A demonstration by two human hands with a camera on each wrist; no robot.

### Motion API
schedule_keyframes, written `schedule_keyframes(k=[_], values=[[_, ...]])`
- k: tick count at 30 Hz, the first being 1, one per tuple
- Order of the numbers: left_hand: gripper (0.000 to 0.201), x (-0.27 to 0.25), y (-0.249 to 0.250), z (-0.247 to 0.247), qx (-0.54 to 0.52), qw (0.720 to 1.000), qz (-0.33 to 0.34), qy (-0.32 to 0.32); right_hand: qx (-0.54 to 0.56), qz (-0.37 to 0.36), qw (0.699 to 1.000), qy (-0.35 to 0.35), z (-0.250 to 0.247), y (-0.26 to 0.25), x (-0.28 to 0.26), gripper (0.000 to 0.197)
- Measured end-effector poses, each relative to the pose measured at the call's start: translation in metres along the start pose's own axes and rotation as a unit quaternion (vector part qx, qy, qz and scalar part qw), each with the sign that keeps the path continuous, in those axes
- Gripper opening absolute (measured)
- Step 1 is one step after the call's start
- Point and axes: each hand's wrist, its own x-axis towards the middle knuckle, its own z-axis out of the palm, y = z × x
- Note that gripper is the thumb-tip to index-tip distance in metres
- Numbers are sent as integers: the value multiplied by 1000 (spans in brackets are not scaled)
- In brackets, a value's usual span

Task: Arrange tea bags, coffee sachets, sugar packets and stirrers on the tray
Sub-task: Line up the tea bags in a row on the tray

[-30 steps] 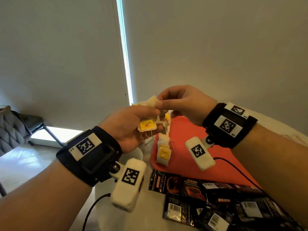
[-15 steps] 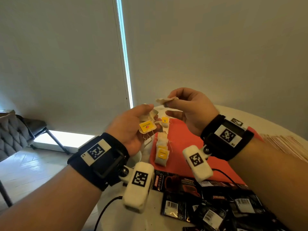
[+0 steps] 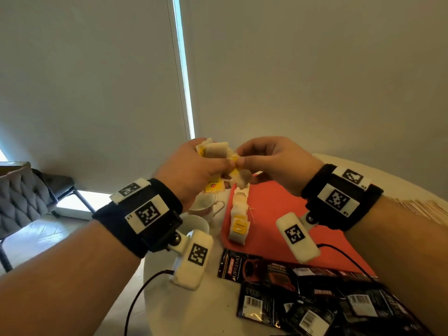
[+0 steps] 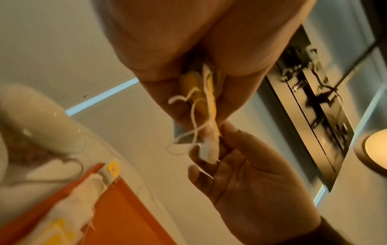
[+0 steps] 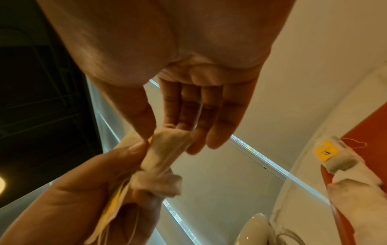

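Centre of frame, raised above the table: my left hand [image 3: 194,170] grips a bunch of tea bags [image 3: 217,151]. My right hand [image 3: 274,163] pinches one bag [image 3: 241,177] from it. Below, more tea bags [image 3: 238,221] line the red tray [image 3: 278,214], left edge.

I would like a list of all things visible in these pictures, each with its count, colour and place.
tea bags in hand: a bunch, white with yellow tags, held above the table
tea bags on tray: a row, count unclear, white with yellow tags, left edge
tray: one, red, on the table
coffee sachets: several, black, near edge of the table
cups: two, white, left of the tray
table: one, white
chair: one, grey, far left
left hand: grips the bunch
right hand: pinches one bag from the bunch
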Motion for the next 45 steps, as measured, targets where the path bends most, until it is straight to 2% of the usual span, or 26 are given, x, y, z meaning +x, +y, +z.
schedule_keyframes(k=[3, 7, 9, 13, 17, 21, 25, 27, 30, 34, 41, 45], values=[[19, 7, 0, -4, -46, 999, -16, 13, 18, 23, 1000, 1, -6, 1, 1, 7], [29, 14, -6, -9, -170, 980, -78, 71, 136, -39, 988, 59, -11, -2, 2, 10], [35, 17, -10, -9, -176, 978, -81, 80, 135, -53, 987, 75, -11, -3, 3, 9], [49, 19, -7, -5, -185, 978, -51, 79, 159, -24, 985, 66, -9, -5, 8, 7], [68, 26, -3, 2, -132, 989, -24, 56, 134, -19, 988, 75, -4, -5, 14, 7], [54, 41, -9, 4, -63, 994, -27, 90, 141, 1, 988, 63, -3, 3, 21, 16], [48, 53, -21, 2, -76, 990, -69, 100, 140, 37, 988, 62, -6, 22, 33, 28], [45, 57, -28, -2, -105, 985, -85, 104, 118, 80, 984, 103, -9, 39, 43, 26], [42, 62, -34, -8, -149, 978, -101, 107, 115, 176, 964, 162, -15, 72, 57, 22], [45, 65, -37, -17, -177, 973, -105, 108, 90, 268, 943, 175, -15, 110, 69, 20], [30, 68, -41, -24, -172, 976, -103, 88, 45, 316, 936, 148, -6, 135, 85, 18], [32, 69, -45, -27, -173, 975, -105, 90, 51, 322, 935, 143, -4, 138, 90, 17]])
